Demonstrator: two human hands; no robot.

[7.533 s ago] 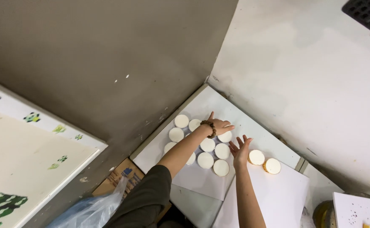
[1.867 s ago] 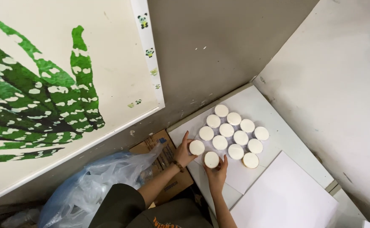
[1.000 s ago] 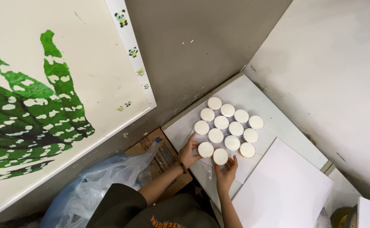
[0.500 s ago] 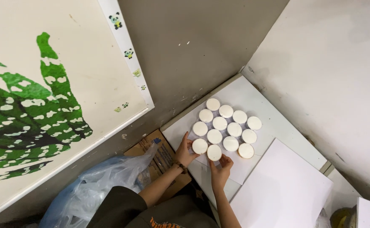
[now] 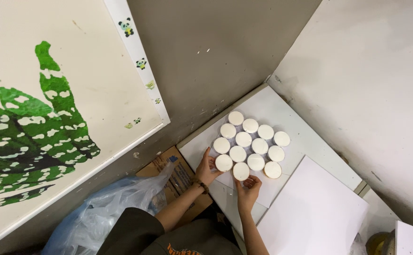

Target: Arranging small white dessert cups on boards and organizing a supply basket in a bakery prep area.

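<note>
Left hand (image 5: 208, 167) rests with fingers spread loosely against the nearest-left white disc (image 5: 224, 163), touching its edge without closing around it. Right hand (image 5: 248, 189) sits just below the neighbouring disc (image 5: 241, 171), fingertips curled lightly at its rim, not clamped. Both pieces belong to a tight cluster of round, flat, cream-white discs (image 5: 252, 145), plain-topped and packed edge to edge in slanted rows on a white board (image 5: 286, 111). A second white sheet (image 5: 317, 208) overlaps the board's near corner. A cardboard box (image 5: 178, 172) and a bluish plastic bag (image 5: 107, 210) lie beside the left forearm.
</note>
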